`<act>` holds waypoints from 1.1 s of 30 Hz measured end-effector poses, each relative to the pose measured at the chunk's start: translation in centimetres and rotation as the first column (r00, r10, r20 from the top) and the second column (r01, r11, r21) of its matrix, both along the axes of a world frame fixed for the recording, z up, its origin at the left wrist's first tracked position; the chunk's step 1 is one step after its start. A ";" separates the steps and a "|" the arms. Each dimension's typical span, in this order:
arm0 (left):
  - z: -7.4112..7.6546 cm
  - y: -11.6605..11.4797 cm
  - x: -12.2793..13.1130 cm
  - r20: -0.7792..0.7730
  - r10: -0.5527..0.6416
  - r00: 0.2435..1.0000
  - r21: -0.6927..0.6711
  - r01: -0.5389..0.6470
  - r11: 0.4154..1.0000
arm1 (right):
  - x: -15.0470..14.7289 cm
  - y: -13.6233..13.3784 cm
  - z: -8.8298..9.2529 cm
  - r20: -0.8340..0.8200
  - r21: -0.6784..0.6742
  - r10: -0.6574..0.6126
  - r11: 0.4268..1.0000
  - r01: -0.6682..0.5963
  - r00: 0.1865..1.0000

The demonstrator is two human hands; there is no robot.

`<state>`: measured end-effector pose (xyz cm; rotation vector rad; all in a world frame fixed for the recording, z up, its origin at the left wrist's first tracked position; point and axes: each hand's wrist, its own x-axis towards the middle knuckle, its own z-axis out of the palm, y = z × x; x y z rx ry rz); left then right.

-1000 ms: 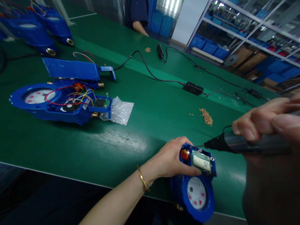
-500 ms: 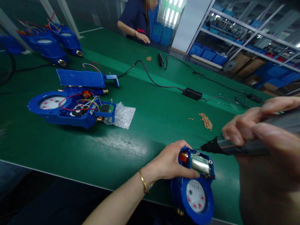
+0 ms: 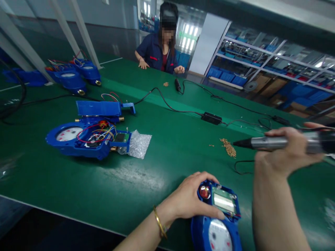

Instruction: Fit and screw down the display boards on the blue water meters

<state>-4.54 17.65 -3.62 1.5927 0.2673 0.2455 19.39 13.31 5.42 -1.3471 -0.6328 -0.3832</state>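
Meter [image 3: 229, 223] in left hand [image 3: 191, 198], screws [image 3: 228, 148] behind it, cable box [image 3: 211, 118] behind screws

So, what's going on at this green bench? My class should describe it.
A person's left hand grips a blue plastic meter with a round white dial. The right hand holds a silver-and-black cylindrical power screwdriver, its tip near a pile of small brass-coloured pieces; whether they touch can't be told. A second blue plastic meter lies open to the left, coloured wires exposed.

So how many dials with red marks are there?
2: one dial by the left hand, another on the wired meter at left. Far dials are unclear; some may be hidden.
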 end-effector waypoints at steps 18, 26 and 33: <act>-0.7 2.7 0.6 0.060 0.142 0.988 -0.093 -0.137 0.986 | 1.5 4.5 -4.3 -0.178 0.153 0.046 0.988 -0.018 0.983; -1.3 3.9 3.8 0.139 0.498 0.856 0.108 -0.513 0.852 | -3.2 1.2 0.6 -0.248 0.309 0.270 0.932 -0.188 0.930; 0.8 3.2 2.8 0.172 0.480 0.860 0.273 -0.510 0.815 | -5.8 -0.8 2.4 -0.301 0.314 0.338 0.918 -0.242 0.892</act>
